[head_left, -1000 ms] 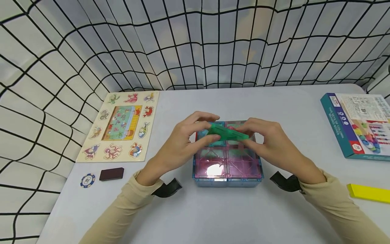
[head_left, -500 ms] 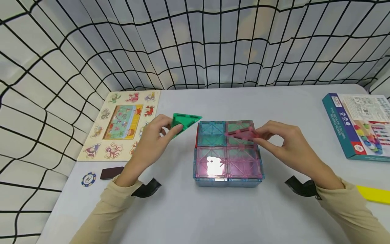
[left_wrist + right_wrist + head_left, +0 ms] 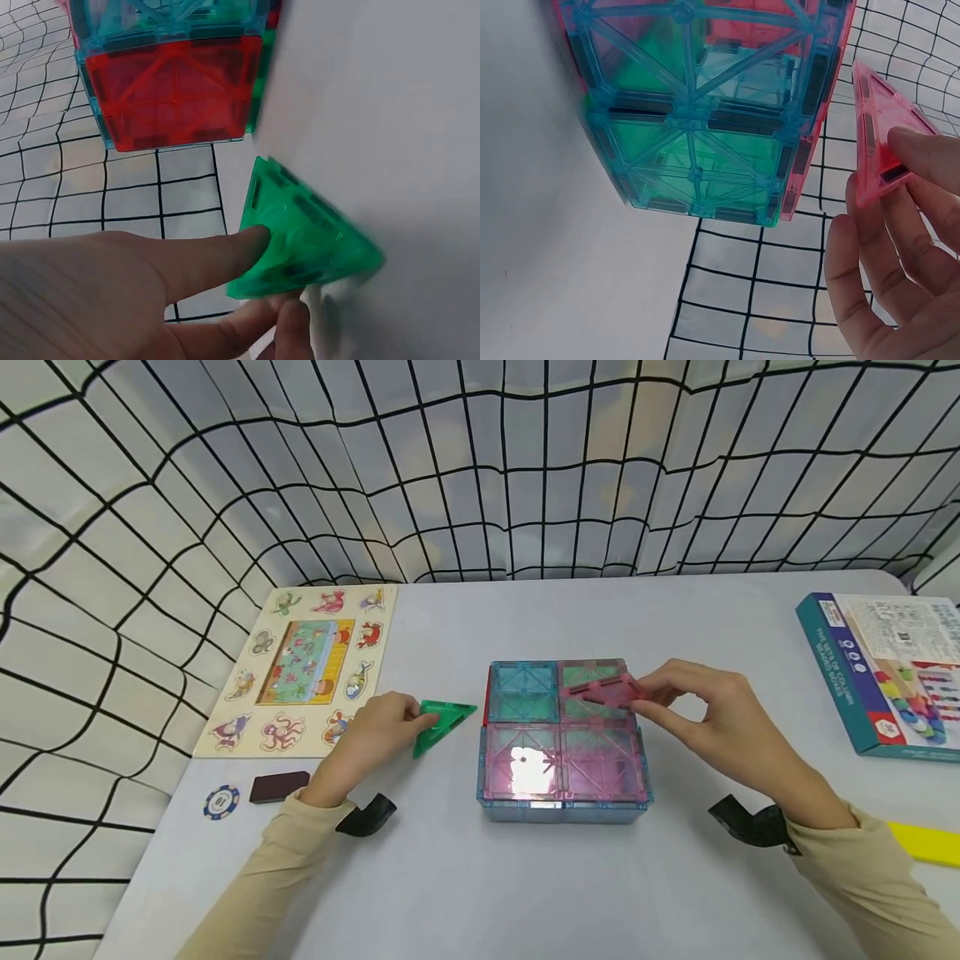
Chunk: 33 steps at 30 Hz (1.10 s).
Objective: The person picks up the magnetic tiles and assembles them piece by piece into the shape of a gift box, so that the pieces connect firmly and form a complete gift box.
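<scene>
Pinching 1 green triangle (image 3: 438,724) left of centre, the left hand (image 3: 371,735) sits beside the box (image 3: 561,739) (right hand (image 3: 705,714) holds a pink triangle (image 3: 603,693)).

Your tile box (image 3: 561,752) sits mid-table (image 3: 525,877); just left of it your left hand (image 3: 367,739) holds a triangle tile (image 3: 438,722) down at the table, and your right hand (image 3: 705,714) holds another triangle (image 3: 603,692) above the box's back right corner. Far left lies the puzzle board (image 3: 300,668), with a chip (image 3: 221,802) and a small block (image 3: 279,787) side by side in front of it. At your far right lies a game box (image 3: 885,668), with a bar (image 3: 926,843) nearer you.
</scene>
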Each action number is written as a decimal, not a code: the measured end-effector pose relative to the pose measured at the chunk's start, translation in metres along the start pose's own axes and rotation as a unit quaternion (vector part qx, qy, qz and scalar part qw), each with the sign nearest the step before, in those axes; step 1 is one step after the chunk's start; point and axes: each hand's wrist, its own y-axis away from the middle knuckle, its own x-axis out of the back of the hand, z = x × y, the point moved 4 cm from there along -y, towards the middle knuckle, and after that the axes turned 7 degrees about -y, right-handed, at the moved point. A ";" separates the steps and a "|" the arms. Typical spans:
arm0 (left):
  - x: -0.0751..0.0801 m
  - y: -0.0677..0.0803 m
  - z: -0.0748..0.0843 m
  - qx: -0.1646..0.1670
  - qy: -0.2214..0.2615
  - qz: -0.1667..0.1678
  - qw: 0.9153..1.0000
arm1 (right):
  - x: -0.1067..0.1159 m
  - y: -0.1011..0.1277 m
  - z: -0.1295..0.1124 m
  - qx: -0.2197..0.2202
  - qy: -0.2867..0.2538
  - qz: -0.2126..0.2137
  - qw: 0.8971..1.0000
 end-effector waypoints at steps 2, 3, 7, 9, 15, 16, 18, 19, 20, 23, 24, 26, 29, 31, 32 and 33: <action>0.000 0.000 0.002 0.003 -0.033 0.024 0.999 | 0.000 0.000 0.001 0.000 -0.001 -0.003 1.000; 0.000 0.000 0.004 0.006 -0.047 0.039 0.998 | 0.000 -0.001 0.001 -0.001 0.000 -0.004 1.000; 0.001 0.003 0.016 -0.015 -0.051 0.093 0.994 | -0.002 -0.003 0.003 -0.007 0.000 -0.009 1.000; 0.002 0.005 0.025 -0.045 -0.009 0.108 0.993 | -0.002 -0.003 0.003 -0.010 -0.001 -0.013 1.000; 0.005 0.012 0.051 -0.139 0.129 0.073 0.979 | -0.002 0.001 0.003 0.002 -0.012 -0.045 0.999; 0.004 0.012 0.054 -0.147 0.144 0.061 0.977 | -0.003 0.002 0.003 0.007 -0.015 -0.052 0.999; 0.001 0.013 0.059 -0.156 0.165 0.036 0.973 | -0.004 0.002 0.003 0.016 -0.022 -0.062 0.998; -0.001 0.012 0.061 -0.162 0.174 0.027 0.971 | -0.005 0.002 0.003 0.019 -0.023 -0.066 0.997; -0.004 0.012 0.062 -0.166 0.182 0.019 0.969 | -0.004 0.002 0.002 0.021 -0.024 -0.071 0.997; -0.012 0.009 0.065 -0.168 0.208 -0.005 0.963 | -0.001 -0.002 -0.001 0.021 -0.031 -0.076 0.996; -0.014 0.009 0.065 -0.167 0.221 -0.013 0.961 | 0.001 -0.004 -0.001 0.020 -0.035 -0.077 0.996; -0.018 0.009 0.065 -0.155 0.245 -0.028 0.956 | 0.004 -0.011 0.002 0.015 -0.047 -0.080 0.996; -0.023 0.009 0.064 -0.131 0.287 -0.048 0.948 | 0.002 -0.024 0.013 -0.009 -0.076 -0.090 0.993; -0.025 0.009 0.064 -0.121 0.314 -0.057 0.940 | -0.003 -0.034 0.023 -0.042 -0.100 -0.110 0.988; -0.026 0.008 0.064 -0.119 0.327 -0.061 0.936 | -0.007 -0.039 0.028 -0.068 -0.113 -0.122 0.984; -0.027 0.007 0.064 -0.117 0.339 -0.066 0.931 | -0.010 -0.042 0.032 -0.092 -0.126 -0.136 0.978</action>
